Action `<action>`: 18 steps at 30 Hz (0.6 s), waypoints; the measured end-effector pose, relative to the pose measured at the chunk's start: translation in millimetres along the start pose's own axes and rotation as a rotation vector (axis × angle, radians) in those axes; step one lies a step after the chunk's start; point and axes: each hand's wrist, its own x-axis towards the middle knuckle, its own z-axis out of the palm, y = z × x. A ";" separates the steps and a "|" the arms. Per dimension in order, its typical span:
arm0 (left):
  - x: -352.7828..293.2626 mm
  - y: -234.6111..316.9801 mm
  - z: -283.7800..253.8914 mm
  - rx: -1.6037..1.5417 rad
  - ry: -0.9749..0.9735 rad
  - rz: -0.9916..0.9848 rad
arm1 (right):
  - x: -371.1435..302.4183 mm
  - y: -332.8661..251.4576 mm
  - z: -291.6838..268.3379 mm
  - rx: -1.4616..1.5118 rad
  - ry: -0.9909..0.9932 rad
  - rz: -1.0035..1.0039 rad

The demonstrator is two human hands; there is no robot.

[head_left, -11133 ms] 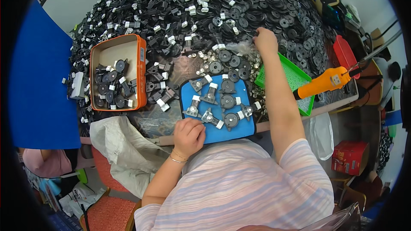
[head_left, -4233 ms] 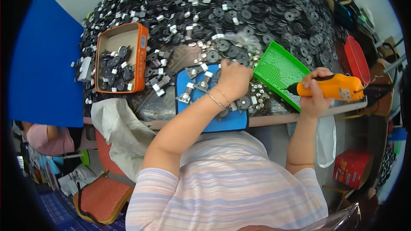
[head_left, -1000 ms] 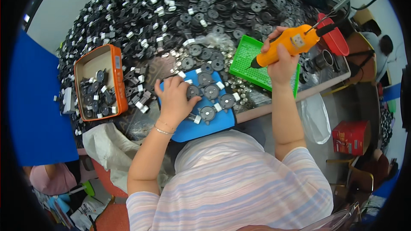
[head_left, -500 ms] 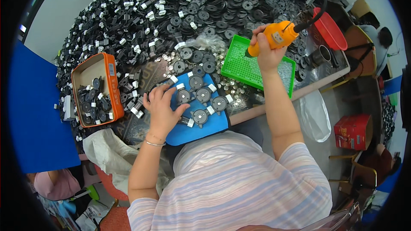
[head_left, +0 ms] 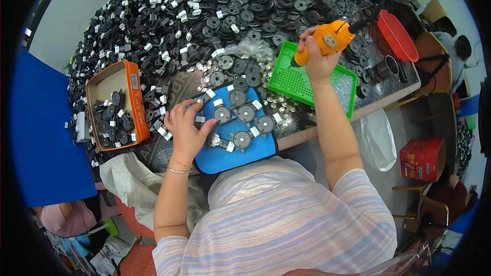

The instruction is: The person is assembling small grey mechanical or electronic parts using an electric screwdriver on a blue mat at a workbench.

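My right hand [head_left: 321,61] is wrapped round an orange electric screwdriver [head_left: 331,38], its dark tip pointing down over a green perforated tray [head_left: 286,84]. Small clear pieces [head_left: 343,86] lie in the tray's right part. On a blue mat [head_left: 220,161] in front of me sit several round black parts with white tabs, one of them a black disc part [head_left: 241,139]. My left hand [head_left: 186,128] is at the mat's left edge, thumb and fingers apart and curved. Close to its thumb lies another part with a white tab [head_left: 219,142]; whether the fingertips touch anything is unclear.
A big heap of black parts with white tabs [head_left: 153,20] and black discs [head_left: 286,5] covers the far table. Small metal pieces [head_left: 279,105] lie beside the mat. An orange-rimmed box [head_left: 137,107] stands left, a red tray [head_left: 396,36] and metal cup [head_left: 389,66] right.
My left hand has drawn slightly left and away from the part by its thumb, which shows more fully. The screwdriver has shifted a little left over the green tray.
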 end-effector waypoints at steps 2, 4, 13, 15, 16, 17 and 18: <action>0.0 -4.0 1.1 -0.002 0.004 -0.003 | -0.4 1.5 0.3 -0.018 0.003 0.015; 0.2 -7.7 2.2 -0.001 0.015 -0.007 | 0.1 2.7 -0.1 -0.007 0.002 0.012; 1.3 -14.6 4.4 -0.006 0.016 -0.025 | 0.7 4.1 0.9 0.008 -0.003 0.047; 5.3 -13.2 4.9 -0.034 0.018 -0.010 | 0.7 4.2 -0.3 -0.016 0.005 0.055; 8.2 -10.4 4.9 -0.036 0.023 -0.004 | 0.9 4.6 0.2 -0.010 0.002 0.057; 11.6 -8.6 6.2 -0.045 0.029 0.022 | 1.6 4.8 0.6 -0.002 0.015 0.048; 15.7 -6.6 7.9 -0.054 0.036 0.049 | 2.2 4.6 0.5 0.005 0.028 0.038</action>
